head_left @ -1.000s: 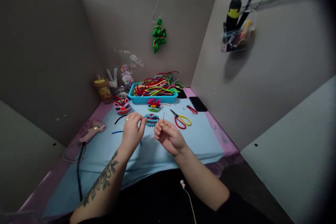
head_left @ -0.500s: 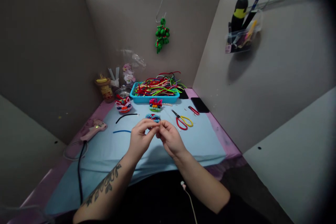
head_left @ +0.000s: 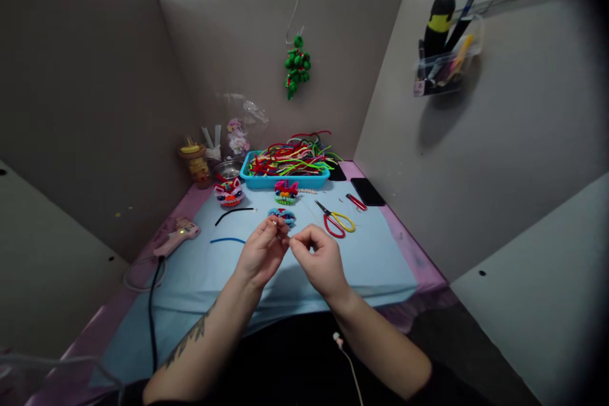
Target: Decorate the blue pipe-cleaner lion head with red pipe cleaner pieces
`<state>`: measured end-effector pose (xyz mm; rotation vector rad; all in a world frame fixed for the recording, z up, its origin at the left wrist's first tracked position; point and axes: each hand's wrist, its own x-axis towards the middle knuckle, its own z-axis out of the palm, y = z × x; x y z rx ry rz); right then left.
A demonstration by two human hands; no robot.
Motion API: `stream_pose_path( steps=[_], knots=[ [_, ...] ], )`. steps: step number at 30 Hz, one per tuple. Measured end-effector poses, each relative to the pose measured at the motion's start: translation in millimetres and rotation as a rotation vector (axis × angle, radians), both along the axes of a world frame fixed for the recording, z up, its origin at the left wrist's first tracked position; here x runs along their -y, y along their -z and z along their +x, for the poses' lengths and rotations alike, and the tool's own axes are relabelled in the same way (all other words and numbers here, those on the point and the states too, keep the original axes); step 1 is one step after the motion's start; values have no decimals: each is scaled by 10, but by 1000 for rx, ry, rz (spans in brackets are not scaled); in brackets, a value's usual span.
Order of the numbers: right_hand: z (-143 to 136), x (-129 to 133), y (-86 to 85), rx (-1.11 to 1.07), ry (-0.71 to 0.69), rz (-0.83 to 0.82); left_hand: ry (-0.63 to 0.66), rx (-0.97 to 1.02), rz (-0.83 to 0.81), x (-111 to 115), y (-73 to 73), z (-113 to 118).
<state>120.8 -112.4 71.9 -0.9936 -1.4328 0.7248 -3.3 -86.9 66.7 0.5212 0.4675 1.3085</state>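
My left hand (head_left: 264,252) is closed in a pinch, palm turned partly up, on something small I cannot make out. Close beside it, my right hand (head_left: 321,259) pinches thumb against forefinger; whatever is between them is too small to name. Just beyond my fingertips lies a light-blue and red pipe-cleaner piece (head_left: 282,216) on the blue cloth. Behind it sits a pink, red and green pipe-cleaner lion head (head_left: 286,193). Another pink lion head (head_left: 229,193) stands farther left. A black pipe cleaner (head_left: 233,212) and a blue pipe cleaner (head_left: 227,240) lie to the left of my hands.
Scissors with red and yellow handles (head_left: 337,221) lie to the right, near a red cutter (head_left: 356,202) and a black phone (head_left: 367,191). A blue tray (head_left: 285,183) of pipe cleaners stands behind. At left rests a pink glue gun (head_left: 177,238) with a black cord.
My hands have drawn slightly apart. The left has rolled palm upward, and the right has shifted to the right. The view has moved a little.
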Motion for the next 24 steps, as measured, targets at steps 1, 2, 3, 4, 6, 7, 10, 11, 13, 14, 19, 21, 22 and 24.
stream_pose_path(
  steps=[1, 2, 3, 4, 6, 7, 10, 11, 13, 14, 19, 21, 22, 24],
  knots=[
    [-6, -1, 1, 6, 3, -5, 9, 18, -10, 1, -2, -1],
    [-11, -5, 5, 6, 5, -10, 20, 37, -22, 1, -3, -2],
    [-15, -10, 11, 4, 6, -15, 31, 56, -36, 0, -1, -3],
    [-18, -14, 17, 1, 6, -17, 41, 75, -52, 0, 0, -3],
    [-18, -21, 29, 2, 3, -19, 57, 112, -83, 3, 3, -2],
    [-17, -23, 33, 4, 0, -20, 63, 129, -94, 7, 4, 0],
    [-13, -22, 38, 1, 0, -27, 73, 169, -104, 24, 2, 10],
    [-12, -21, 38, -1, 0, -28, 77, 177, -104, 30, 1, 15],
    [-13, -19, 42, -5, 1, -30, 81, 189, -111, 40, -3, 23],
    [-14, -18, 45, -6, 0, -31, 82, 192, -118, 42, -4, 26],
    [-17, -24, 61, 2, 1, -40, 69, 165, -123, 36, 2, 26],
    [-12, -23, 56, 7, 2, -43, 46, 111, -96, 26, 16, 14],
    [-9, -22, 49, 10, 3, -45, 22, 66, -70, 21, 25, 6],
    [-4, -16, 32, 16, 6, -51, -45, -52, 7, 12, 45, -9]
  ],
)
